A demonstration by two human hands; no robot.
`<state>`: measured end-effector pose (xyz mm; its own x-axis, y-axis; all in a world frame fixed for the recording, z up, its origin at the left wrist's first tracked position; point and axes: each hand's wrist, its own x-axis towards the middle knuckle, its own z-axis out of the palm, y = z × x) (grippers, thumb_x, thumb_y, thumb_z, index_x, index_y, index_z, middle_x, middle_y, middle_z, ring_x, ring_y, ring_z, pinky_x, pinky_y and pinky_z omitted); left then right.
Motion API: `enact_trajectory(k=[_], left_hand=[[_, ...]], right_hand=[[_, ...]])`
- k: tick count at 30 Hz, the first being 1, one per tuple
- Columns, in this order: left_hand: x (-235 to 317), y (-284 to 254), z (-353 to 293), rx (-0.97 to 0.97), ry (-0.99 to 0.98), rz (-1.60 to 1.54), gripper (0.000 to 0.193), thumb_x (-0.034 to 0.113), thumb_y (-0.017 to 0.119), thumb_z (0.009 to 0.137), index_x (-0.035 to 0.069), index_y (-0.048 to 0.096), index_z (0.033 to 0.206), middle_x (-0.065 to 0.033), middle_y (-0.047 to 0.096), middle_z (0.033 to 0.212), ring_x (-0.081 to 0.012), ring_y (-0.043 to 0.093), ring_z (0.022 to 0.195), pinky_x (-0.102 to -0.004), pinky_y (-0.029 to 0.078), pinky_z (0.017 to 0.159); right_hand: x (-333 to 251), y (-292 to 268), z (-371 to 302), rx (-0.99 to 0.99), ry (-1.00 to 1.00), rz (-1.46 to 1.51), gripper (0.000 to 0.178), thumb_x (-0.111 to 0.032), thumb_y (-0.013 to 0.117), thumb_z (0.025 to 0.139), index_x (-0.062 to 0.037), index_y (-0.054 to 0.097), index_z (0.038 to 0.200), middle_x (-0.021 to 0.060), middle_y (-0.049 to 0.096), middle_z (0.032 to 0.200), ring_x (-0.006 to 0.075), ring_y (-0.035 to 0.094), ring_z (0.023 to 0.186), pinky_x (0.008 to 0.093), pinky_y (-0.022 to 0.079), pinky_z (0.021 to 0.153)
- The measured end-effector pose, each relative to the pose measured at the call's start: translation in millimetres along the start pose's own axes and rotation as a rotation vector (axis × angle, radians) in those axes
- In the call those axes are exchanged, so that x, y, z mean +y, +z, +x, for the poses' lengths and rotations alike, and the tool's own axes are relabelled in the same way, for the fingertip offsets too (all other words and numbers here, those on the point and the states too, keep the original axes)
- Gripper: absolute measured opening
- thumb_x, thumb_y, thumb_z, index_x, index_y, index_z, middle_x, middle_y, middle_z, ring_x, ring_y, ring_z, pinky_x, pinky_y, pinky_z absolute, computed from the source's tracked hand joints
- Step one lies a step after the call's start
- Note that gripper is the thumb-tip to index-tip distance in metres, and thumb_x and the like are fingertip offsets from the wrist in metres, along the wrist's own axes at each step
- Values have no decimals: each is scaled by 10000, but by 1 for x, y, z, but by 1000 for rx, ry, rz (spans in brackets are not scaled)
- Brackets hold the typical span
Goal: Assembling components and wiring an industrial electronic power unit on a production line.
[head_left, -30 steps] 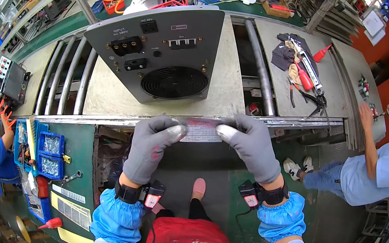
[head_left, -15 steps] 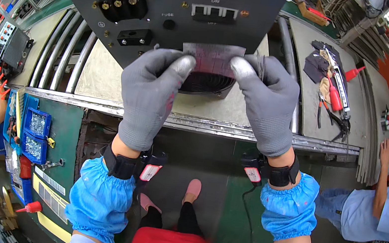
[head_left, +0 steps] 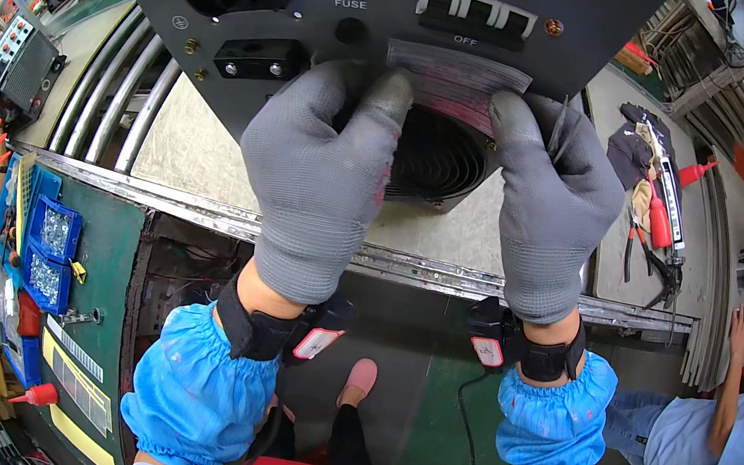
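A dark grey panel (head_left: 576,56) of a large metal cabinet stands before me, with a row of white switches (head_left: 475,14) and a round fan grille (head_left: 440,161). Between my hands is a thin, flexible grey strip (head_left: 457,80), like a nameplate, just below the switches. My left hand (head_left: 319,167), in a grey glove, pinches its left end. At the right end, the thumb of my gloved right hand (head_left: 549,206) presses on it; a thin dark pointed thing (head_left: 557,130) sticks up by those fingers. Whether the strip fully touches the panel I cannot tell.
The cabinet rests on a roller conveyor (head_left: 119,89). Pliers (head_left: 636,248) and a red-handled tool (head_left: 658,221) lie to the right. Blue bins of small hardware (head_left: 51,254) sit on the green bench at left. Other people (head_left: 694,425) work on both sides.
The panel looms larger and nearer in view. Both hands and the strip have shifted right relative to the view, and the strip now sits closer beneath the switches.
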<state>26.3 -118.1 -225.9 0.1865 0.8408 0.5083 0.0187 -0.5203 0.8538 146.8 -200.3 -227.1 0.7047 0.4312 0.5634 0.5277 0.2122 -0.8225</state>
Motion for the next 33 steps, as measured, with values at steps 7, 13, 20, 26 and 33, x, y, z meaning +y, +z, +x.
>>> enact_trajectory(k=[7, 13, 20, 26, 33], left_hand=[[-4, 5, -2, 69, 25, -16, 146, 155, 711, 818, 13, 681, 839, -141, 662, 740, -268, 632, 659, -342, 474, 621], [-3, 7, -3, 87, 29, -21, 135, 144, 711, 816, 14, 674, 818, -129, 644, 725, -255, 613, 643, -336, 468, 611], [-1, 7, -3, 96, 72, 5, 123, 129, 710, 810, 13, 670, 804, -118, 633, 706, -234, 595, 621, -317, 464, 603], [0, 5, -3, 50, 15, 63, 166, 150, 697, 875, -12, 698, 909, -39, 672, 749, -70, 539, 684, -238, 446, 637], [-1, 11, 0, 132, 62, 30, 157, 147, 720, 793, 16, 641, 758, -132, 615, 691, -285, 595, 619, -365, 459, 585]], right_hand=[[1, 1, -1, -1, -77, -36, 148, -122, 747, 819, 11, 697, 863, 45, 587, 676, 92, 522, 613, 257, 434, 578], [3, 2, -2, 11, -93, -49, 151, -122, 742, 826, 14, 693, 871, 50, 608, 700, 106, 535, 627, 266, 447, 594], [2, 2, -2, 9, -68, -78, 170, -133, 742, 832, 21, 691, 884, 48, 620, 706, 100, 540, 642, 264, 455, 605], [1, 2, -2, 1, -40, -40, 169, -127, 739, 831, 25, 692, 888, 26, 607, 695, 72, 522, 649, 245, 444, 601], [2, 1, -2, 3, -56, -97, 160, -116, 734, 833, 25, 689, 894, 21, 591, 696, 67, 509, 643, 242, 432, 594]])
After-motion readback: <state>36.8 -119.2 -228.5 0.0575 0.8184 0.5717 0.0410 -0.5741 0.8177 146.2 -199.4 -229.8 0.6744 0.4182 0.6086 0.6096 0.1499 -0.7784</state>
